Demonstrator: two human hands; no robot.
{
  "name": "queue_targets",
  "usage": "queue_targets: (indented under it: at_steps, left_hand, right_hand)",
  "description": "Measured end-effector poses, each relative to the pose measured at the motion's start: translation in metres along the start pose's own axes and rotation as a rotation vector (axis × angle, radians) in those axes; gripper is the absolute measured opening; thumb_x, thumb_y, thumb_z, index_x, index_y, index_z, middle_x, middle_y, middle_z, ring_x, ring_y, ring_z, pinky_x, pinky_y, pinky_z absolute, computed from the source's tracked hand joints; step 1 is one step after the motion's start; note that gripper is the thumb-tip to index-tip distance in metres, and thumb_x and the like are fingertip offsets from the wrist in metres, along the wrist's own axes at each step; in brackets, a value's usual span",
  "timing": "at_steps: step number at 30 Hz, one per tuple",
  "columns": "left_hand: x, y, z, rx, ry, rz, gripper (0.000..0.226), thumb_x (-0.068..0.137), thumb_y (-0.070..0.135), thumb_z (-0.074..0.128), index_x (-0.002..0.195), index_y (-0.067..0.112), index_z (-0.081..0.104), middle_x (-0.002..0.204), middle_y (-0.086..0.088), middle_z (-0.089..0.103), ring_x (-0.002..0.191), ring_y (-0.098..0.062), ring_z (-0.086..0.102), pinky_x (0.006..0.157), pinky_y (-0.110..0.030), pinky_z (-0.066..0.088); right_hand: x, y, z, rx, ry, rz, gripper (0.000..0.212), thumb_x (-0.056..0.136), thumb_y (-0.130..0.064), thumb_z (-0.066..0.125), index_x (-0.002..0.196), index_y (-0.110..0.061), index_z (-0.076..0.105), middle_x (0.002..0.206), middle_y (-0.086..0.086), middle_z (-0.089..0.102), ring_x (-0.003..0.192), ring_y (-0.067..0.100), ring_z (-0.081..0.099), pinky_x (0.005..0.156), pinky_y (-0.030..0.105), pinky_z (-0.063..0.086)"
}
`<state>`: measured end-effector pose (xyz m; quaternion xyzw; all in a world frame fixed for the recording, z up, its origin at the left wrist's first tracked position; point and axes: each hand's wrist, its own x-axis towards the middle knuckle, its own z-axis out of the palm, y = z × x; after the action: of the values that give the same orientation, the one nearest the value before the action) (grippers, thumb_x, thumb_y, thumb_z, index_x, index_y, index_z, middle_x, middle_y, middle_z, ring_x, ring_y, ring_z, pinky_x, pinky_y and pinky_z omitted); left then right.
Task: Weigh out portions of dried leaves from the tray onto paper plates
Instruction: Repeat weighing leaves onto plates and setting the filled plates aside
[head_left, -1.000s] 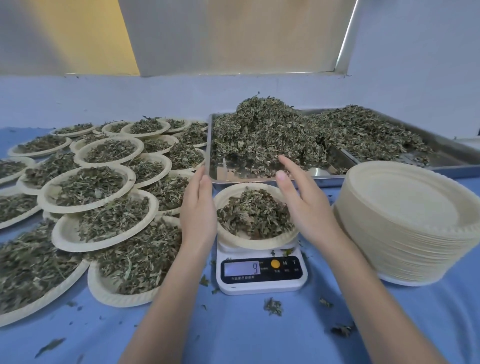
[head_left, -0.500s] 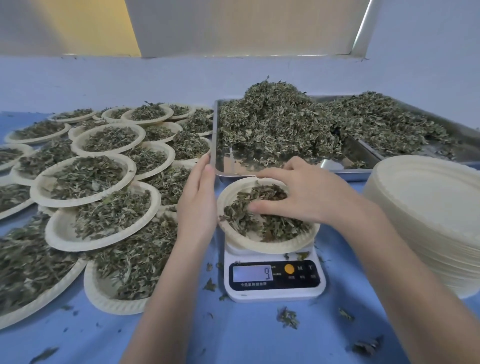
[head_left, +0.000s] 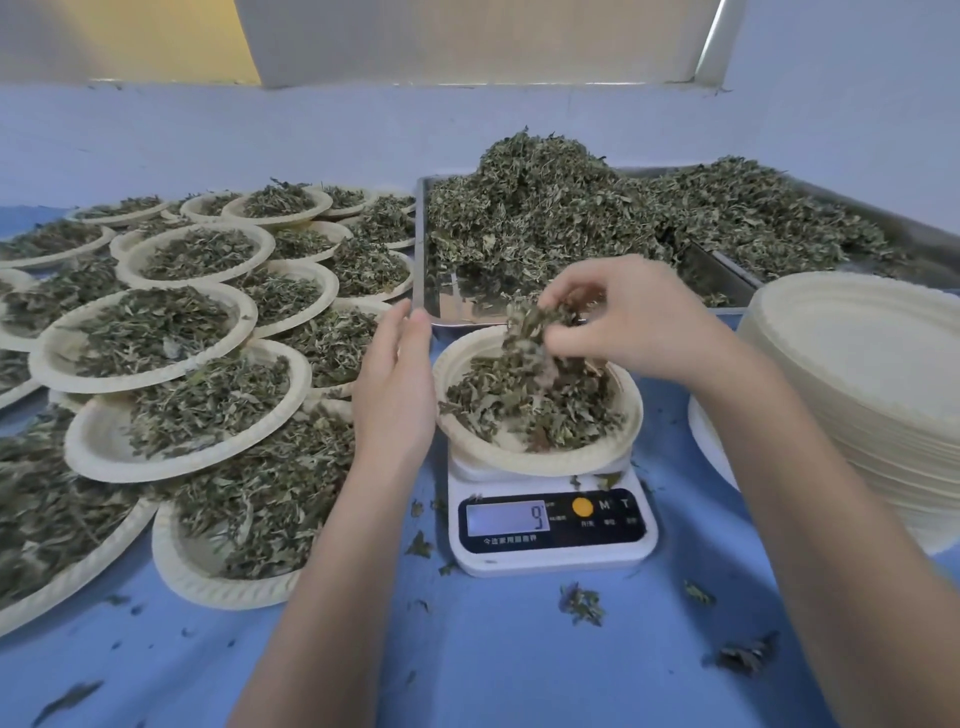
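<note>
A paper plate (head_left: 550, 460) with dried leaves (head_left: 524, 402) sits on a small white digital scale (head_left: 553, 530) whose display reads 9. My right hand (head_left: 623, 317) pinches a tuft of leaves just above the plate's far side. My left hand (head_left: 397, 389) stands edge-on, fingers straight, against the plate's left rim. Behind the scale lies a metal tray (head_left: 431, 291) heaped with dried leaves (head_left: 550, 208).
Several filled paper plates (head_left: 150, 332) overlap across the left half of the blue table. A tall stack of bare paper plates (head_left: 857, 374) stands at the right. Loose leaf bits (head_left: 582, 605) lie scattered in front of the scale.
My right hand came down onto the leaves in the plate, closed on a pinch and lifted it above the plate. My left hand stayed beside the plate's left rim.
</note>
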<state>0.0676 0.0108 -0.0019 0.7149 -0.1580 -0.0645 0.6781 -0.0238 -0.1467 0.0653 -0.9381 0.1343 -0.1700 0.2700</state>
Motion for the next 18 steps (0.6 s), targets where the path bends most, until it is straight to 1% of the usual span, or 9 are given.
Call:
queue_targets:
  at_steps: [2, 3, 5, 6, 8, 10, 12, 16, 18]
  left_hand:
    - [0.0, -0.001, 0.0, -0.022, 0.001, -0.004, 0.036, 0.096, 0.05, 0.037, 0.131, 0.046, 0.045, 0.116, 0.029, 0.046, 0.127, -0.01, 0.044, 0.11, -0.043, 0.032]
    - [0.0, -0.002, 0.0, -0.028, 0.001, -0.002, 0.032, 0.096, 0.051, 0.038, 0.126, 0.048, 0.046, 0.111, 0.032, 0.046, 0.126, -0.01, 0.045, 0.11, -0.043, 0.033]
    - [0.0, -0.001, 0.0, -0.026, 0.003, 0.003, 0.029, 0.095, 0.052, 0.037, 0.123, 0.05, 0.046, 0.108, 0.034, 0.047, 0.124, -0.01, 0.047, 0.109, -0.043, 0.034]
    - [0.0, -0.001, 0.0, -0.027, 0.005, 0.006, 0.032, 0.095, 0.053, 0.037, 0.125, 0.048, 0.046, 0.112, 0.031, 0.048, 0.125, -0.011, 0.046, 0.109, -0.044, 0.034]
    - [0.0, -0.001, 0.001, -0.026, 0.012, 0.011, 0.038, 0.095, 0.053, 0.036, 0.131, 0.045, 0.046, 0.123, 0.024, 0.05, 0.126, -0.011, 0.045, 0.109, -0.044, 0.034]
    - [-0.001, 0.0, 0.001, -0.021, 0.005, 0.024, 0.035, 0.096, 0.052, 0.036, 0.128, 0.045, 0.046, 0.117, 0.028, 0.049, 0.125, -0.01, 0.046, 0.109, -0.044, 0.034]
    - [-0.003, 0.0, 0.002, -0.007, -0.012, 0.03, 0.035, 0.097, 0.051, 0.035, 0.129, 0.044, 0.046, 0.111, 0.03, 0.045, 0.125, -0.009, 0.045, 0.109, -0.041, 0.033]
    - [-0.005, 0.0, 0.003, 0.026, -0.027, 0.032, 0.04, 0.097, 0.051, 0.032, 0.134, 0.041, 0.044, 0.118, 0.025, 0.044, 0.124, -0.009, 0.045, 0.1, -0.033, 0.033]
    - [-0.004, 0.0, 0.003, 0.022, -0.024, 0.028, 0.04, 0.097, 0.051, 0.033, 0.134, 0.04, 0.045, 0.118, 0.024, 0.045, 0.124, -0.009, 0.046, 0.101, -0.034, 0.034]
  right_hand:
    - [-0.005, 0.008, 0.002, 0.185, 0.161, 0.014, 0.014, 0.061, -0.037, 0.07, 0.074, -0.038, 0.066, 0.078, -0.013, 0.065, 0.048, -0.006, 0.05, 0.055, 0.011, 0.043]
    - [-0.007, 0.012, 0.004, 0.299, 0.219, 0.018, 0.012, 0.064, -0.032, 0.072, 0.074, -0.036, 0.067, 0.073, -0.011, 0.065, 0.047, -0.002, 0.05, 0.054, 0.013, 0.044]
    - [-0.01, 0.018, 0.007, 0.504, 0.288, 0.038, 0.014, 0.074, -0.018, 0.073, 0.076, -0.03, 0.068, 0.072, -0.006, 0.066, 0.05, 0.01, 0.052, 0.053, 0.022, 0.047]
    - [-0.01, 0.021, 0.009, 0.591, 0.309, 0.055, 0.016, 0.077, -0.012, 0.072, 0.077, -0.028, 0.069, 0.072, -0.003, 0.067, 0.052, 0.013, 0.052, 0.052, 0.023, 0.048]
    - [-0.012, 0.023, 0.011, 0.76, 0.33, 0.102, 0.015, 0.08, -0.008, 0.069, 0.082, -0.022, 0.071, 0.075, 0.001, 0.067, 0.053, 0.015, 0.052, 0.053, 0.022, 0.05]
    - [-0.012, 0.025, 0.013, 0.894, 0.337, 0.15, 0.011, 0.079, -0.011, 0.069, 0.083, -0.02, 0.072, 0.079, 0.006, 0.066, 0.05, 0.011, 0.051, 0.052, 0.02, 0.048]
    - [-0.013, 0.025, 0.016, 0.996, 0.325, 0.173, 0.007, 0.074, -0.015, 0.069, 0.076, -0.019, 0.074, 0.077, 0.008, 0.063, 0.046, 0.007, 0.049, 0.047, 0.017, 0.045]
    - [-0.013, 0.025, 0.021, 1.1, 0.265, 0.17, 0.011, 0.074, -0.015, 0.068, 0.066, -0.02, 0.074, 0.066, 0.0, 0.06, 0.044, 0.005, 0.047, 0.045, 0.015, 0.042]
    - [-0.012, 0.025, 0.023, 1.14, 0.259, 0.17, 0.012, 0.075, -0.014, 0.068, 0.065, -0.02, 0.074, 0.063, -0.002, 0.061, 0.044, 0.004, 0.047, 0.044, 0.015, 0.042]
